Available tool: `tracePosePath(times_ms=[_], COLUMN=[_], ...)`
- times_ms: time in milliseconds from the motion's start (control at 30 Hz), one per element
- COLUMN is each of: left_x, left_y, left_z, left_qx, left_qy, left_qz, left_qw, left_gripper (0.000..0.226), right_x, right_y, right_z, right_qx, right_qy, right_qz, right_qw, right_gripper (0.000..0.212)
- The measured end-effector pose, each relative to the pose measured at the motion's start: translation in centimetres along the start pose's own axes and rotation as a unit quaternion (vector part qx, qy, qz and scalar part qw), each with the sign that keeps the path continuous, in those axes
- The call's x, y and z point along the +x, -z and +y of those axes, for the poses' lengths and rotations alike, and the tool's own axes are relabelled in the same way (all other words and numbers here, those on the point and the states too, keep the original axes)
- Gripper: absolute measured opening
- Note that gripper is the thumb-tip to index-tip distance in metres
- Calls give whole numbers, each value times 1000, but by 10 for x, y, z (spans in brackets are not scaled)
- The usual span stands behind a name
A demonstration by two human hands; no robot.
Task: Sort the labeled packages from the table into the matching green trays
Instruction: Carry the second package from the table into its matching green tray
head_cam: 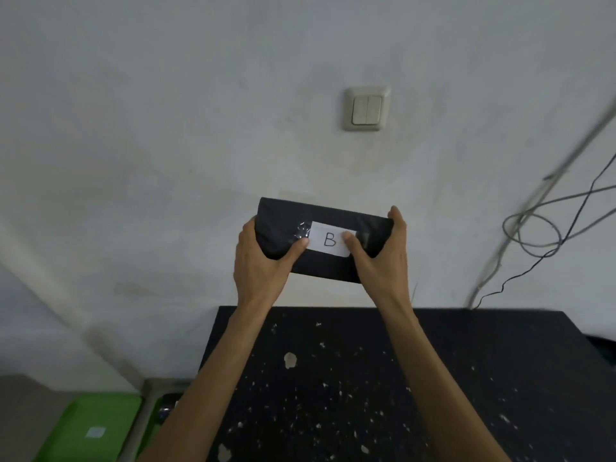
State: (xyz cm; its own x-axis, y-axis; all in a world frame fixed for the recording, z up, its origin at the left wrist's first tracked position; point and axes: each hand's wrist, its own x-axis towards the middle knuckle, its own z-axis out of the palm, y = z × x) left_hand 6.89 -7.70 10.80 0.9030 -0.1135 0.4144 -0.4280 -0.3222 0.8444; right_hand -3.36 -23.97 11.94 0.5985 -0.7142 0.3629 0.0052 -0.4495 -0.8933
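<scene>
Black speckled table (433, 378) meets a grey wall (166, 128); both hands (263, 261) (383, 258) grip a B-labelled package (320, 241).

— What's the person wearing on the arms?

— Nothing that shows. Both forearms are bare up to the frame's edge, no sleeves or cuffs.

— Rings, a watch?

— None on the left hand (258, 261) or right hand (383, 258). Short, plain nails.

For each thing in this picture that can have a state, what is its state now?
Black package: lifted off the table, held at both ends, label B facing the camera.
Left hand: closed on the package.
Right hand: closed on the package.
Left green tray: holds only a small label.
Black table: speckled.
</scene>
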Motion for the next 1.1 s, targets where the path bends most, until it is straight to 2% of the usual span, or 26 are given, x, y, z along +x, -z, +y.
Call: tracePosePath(times_ms=[133, 267, 600, 700, 833, 1000, 1100], left_x=[9, 16, 21, 16, 5, -12, -26], left_y=[15, 30, 64, 81, 119, 204, 268], left_z=[22, 36, 37, 14, -34, -118, -170], left_qx=[-16, -27, -76, -83, -83, -65, -68], left_qy=[-8, -9, -20, 10, 76, 197, 239], left_qz=[42, 61, 52, 36, 38, 65, 91], left_qw=[999, 998, 996, 996, 993, 976, 964], left_gripper=[94, 93, 73, 73, 77, 71, 66], right_x=[7, 13, 1, -13, -37, -97, -145], right_y=[6, 8, -5, -28, -77, -172, -233], right_z=[-28, -43, -61, -58, -47, -44, -50], right_qx=[87, 99, 128, 132, 148, 141, 135], right_qy=[-3, 28, 29, 12, -23, -66, -81], right_qz=[13, 2, -20, -55, -128, -223, -265], right_qw=[996, 995, 991, 990, 980, 962, 951], right_gripper=[88, 78, 76, 76, 58, 48, 45])
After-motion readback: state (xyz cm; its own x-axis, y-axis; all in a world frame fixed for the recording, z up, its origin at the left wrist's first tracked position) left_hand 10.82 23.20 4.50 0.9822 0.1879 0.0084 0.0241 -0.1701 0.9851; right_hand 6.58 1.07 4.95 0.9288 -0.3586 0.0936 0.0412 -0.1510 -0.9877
